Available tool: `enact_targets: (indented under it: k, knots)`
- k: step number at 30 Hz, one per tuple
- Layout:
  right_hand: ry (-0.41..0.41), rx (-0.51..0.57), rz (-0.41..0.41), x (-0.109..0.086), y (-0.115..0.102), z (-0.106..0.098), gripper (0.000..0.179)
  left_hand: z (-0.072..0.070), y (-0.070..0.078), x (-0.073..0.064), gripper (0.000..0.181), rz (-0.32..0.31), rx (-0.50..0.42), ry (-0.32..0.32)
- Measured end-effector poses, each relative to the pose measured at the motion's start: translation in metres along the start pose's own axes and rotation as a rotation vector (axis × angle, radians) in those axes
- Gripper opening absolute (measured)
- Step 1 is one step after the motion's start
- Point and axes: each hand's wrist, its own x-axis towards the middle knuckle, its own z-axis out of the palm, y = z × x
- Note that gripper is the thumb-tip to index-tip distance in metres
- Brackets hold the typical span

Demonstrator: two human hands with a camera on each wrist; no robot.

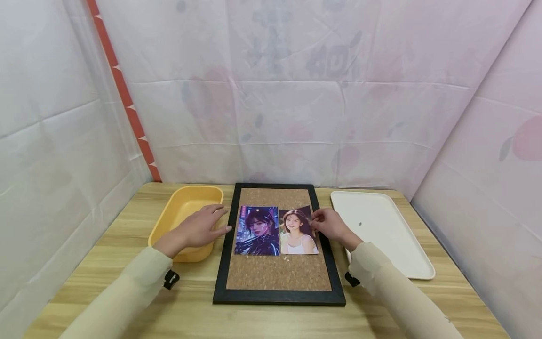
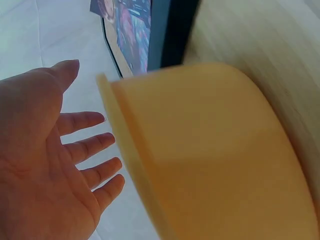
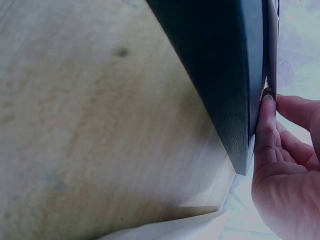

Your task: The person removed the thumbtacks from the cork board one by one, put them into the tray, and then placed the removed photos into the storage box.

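A black-framed cork board (image 1: 279, 278) lies on the table with two picture cards side by side on it. The left card (image 1: 257, 231) shows a dark purple neon figure, with a small pale spot near its top edge. My right hand (image 1: 332, 224) pinches the right edge of the other card, a portrait photo (image 1: 298, 231); in the right wrist view its fingertips (image 3: 268, 102) are at the card's edge beside the frame. My left hand (image 1: 201, 227) hovers over the yellow bin (image 1: 182, 188) with fingers spread, holding nothing; in the left wrist view they stand beside the bin's rim.
To the right of the board lies a white tray (image 1: 394, 235) with a small dark item (image 1: 360, 224) on it. A few tiny pale bits (image 1: 286, 258) show on the cork below the cards. Fabric walls (image 1: 279, 117) close off the table's back and sides.
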Motion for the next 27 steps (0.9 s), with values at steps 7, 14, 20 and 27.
enact_targets:
  k: [7,14,20,27]
  knots:
    - [-0.011,0.005,-0.003,0.000,0.000,-0.001,0.017,-0.002,-0.022,-0.015,0.063,-0.005,0.019,0.051]
    - [-0.017,0.026,-0.002,0.001,0.002,-0.001,0.017,-0.005,-0.042,-0.035,0.063,0.004,0.026,0.121]
    - [-0.026,0.026,0.014,0.000,0.001,-0.001,0.019,-0.005,-0.053,-0.053,0.067,-0.017,0.013,0.141]
    - [-0.030,0.026,0.018,-0.001,0.000,-0.001,0.019,-0.003,-0.060,-0.063,0.073,-0.039,-0.032,0.172]
